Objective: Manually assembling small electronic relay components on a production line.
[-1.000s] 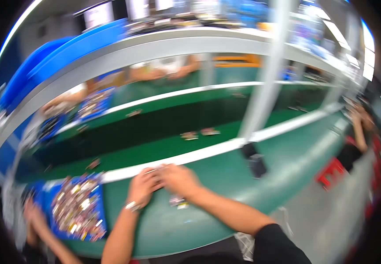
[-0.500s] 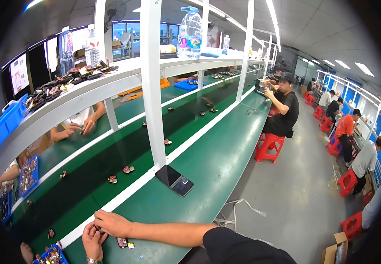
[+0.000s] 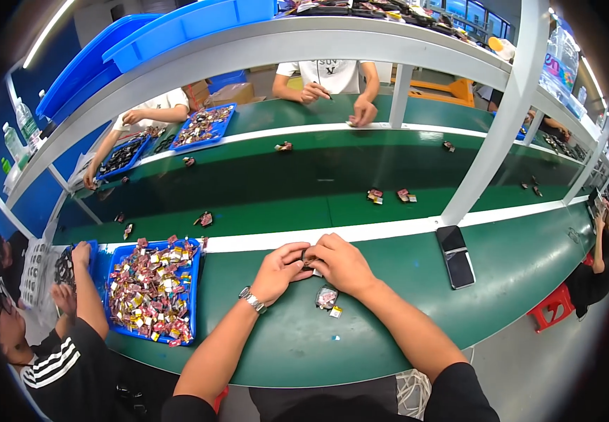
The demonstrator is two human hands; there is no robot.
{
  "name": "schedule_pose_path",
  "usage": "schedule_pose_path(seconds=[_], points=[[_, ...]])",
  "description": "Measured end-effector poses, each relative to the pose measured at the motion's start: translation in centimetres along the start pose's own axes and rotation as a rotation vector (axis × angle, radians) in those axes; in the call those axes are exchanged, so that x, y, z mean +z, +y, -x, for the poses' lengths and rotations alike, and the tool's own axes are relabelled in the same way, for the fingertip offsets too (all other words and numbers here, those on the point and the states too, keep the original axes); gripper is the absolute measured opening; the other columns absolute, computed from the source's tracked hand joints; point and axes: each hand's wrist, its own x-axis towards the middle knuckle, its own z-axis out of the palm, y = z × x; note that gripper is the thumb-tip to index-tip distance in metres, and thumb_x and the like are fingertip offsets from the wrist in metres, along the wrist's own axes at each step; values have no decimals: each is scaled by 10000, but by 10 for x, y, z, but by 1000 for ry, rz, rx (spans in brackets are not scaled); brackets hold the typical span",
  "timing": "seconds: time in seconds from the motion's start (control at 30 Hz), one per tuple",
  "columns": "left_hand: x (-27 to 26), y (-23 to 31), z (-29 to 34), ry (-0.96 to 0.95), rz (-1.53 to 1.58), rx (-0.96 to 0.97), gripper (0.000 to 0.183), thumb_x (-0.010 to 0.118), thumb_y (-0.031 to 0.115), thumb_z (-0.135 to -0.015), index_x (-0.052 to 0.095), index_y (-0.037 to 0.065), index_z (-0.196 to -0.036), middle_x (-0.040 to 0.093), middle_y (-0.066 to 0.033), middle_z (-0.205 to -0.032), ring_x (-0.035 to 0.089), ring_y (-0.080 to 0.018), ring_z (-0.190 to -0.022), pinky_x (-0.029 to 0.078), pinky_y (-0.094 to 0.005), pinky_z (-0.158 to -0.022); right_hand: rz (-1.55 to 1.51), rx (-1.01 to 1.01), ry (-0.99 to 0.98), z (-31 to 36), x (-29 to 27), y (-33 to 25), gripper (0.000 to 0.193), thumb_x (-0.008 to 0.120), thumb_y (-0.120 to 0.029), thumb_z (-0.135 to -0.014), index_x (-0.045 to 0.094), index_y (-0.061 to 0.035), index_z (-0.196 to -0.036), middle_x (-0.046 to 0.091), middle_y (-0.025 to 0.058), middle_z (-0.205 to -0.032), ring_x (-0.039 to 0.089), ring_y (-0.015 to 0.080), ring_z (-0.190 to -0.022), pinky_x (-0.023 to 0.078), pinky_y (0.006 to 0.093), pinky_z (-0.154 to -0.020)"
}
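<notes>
My left hand and my right hand meet above the green bench, fingertips pinched together. Between them is a small dark part, mostly covered by the fingers; its exact kind cannot be made out. A bit of white shows under my right fingertips. Just below the hands lies a small electronic piece with a dark rim, a pinkish middle and a yellow-and-white tab. To the left of my left wrist stands a blue tray heaped with similar pink, white and yellow pieces.
A black phone lies at right by a white post. Beyond the white rail, a dark green belt carries scattered pieces. Co-workers sit opposite and at my left, one arm near the blue tray. An overhead shelf holds blue bins.
The view has swung left, bringing the blue tray and nearby co-workers into sight. My hands stay together around the small part; the loose piece remains on the bench beside them.
</notes>
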Motion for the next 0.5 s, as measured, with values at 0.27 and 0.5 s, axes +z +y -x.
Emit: schedule_pose_path(seconds=[0.27, 0.5], points=[[-8, -6, -3, -102, 3, 45, 393, 498, -30, -954, 460, 4, -1345, 562, -116, -1309, 598, -196, -1164, 538, -351, -991, 40, -19, 109, 2, 4, 2, 114, 755, -80, -747, 714, -79, -853, 582, 69, -1090, 555, 272, -1035, 509, 370, -846], [-12, -4, -3, -101, 46, -30, 366, 536, 11, -961, 478, 17, -1322, 563, -117, -1313, 604, -188, -1153, 548, -348, -970, 32, -65, -1, 3, 1, 3, 102, 741, -82, -761, 718, -75, -860, 586, 67, -1172, 530, 287, -1128, 490, 391, -917]])
